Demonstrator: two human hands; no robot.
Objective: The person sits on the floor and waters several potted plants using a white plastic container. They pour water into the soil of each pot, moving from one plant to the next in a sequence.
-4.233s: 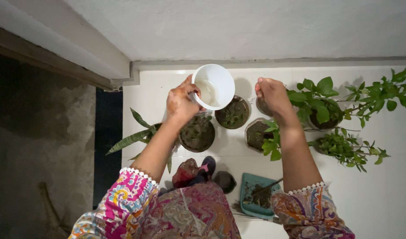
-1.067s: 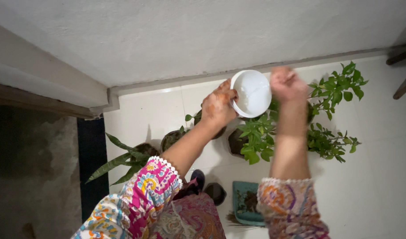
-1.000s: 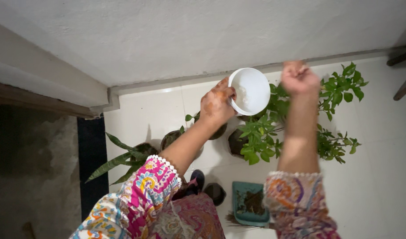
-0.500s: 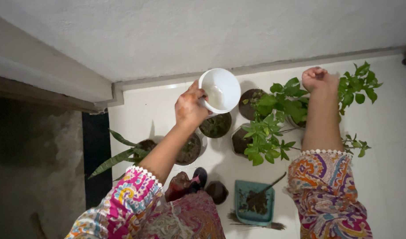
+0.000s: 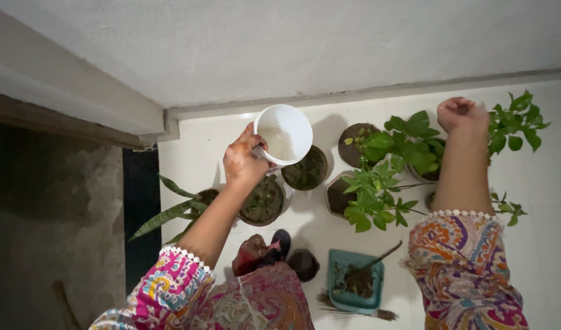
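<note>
One white round mug [image 5: 285,134], water inside, left hand [image 5: 244,161] holding

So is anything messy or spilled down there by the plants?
A little: the teal dustpan on the white floor has dark soil in it. The white mug in the left hand looks level, nothing spilling.

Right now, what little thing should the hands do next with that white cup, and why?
Probably dip the right hand back into the white cup. The left hand holds it upright over the pots with some water left inside, while the right hand is a closed fist above the leafy plants.
</note>
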